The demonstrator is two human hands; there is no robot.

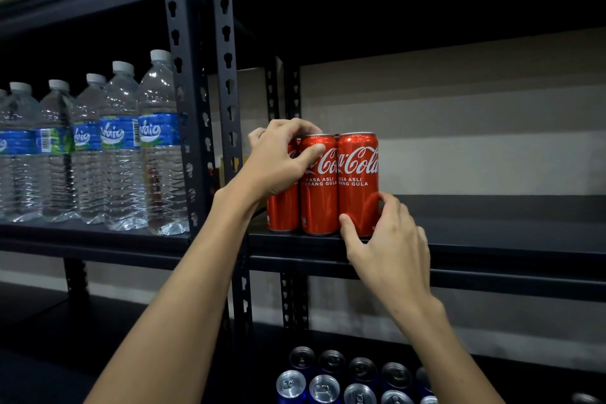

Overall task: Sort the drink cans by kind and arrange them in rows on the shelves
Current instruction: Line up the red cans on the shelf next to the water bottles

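Three red Coca-Cola cans stand upright in a row at the front left of the dark shelf (492, 239): a left can (283, 210), a middle can (319, 193) and a right can (357, 174). My left hand (278, 157) grips the tops of the left and middle cans, thumb across the middle can's front. My right hand (387, 239) pinches the base of the right can between thumb and fingers. Several blue and dark cans (347, 380) stand on the shelf below, seen from above.
Several water bottles (121, 147) with blue labels line the neighbouring shelf on the left. Two perforated dark uprights (226, 75) separate the two racks. The cola shelf stretches bare to the right, with a grey wall behind.
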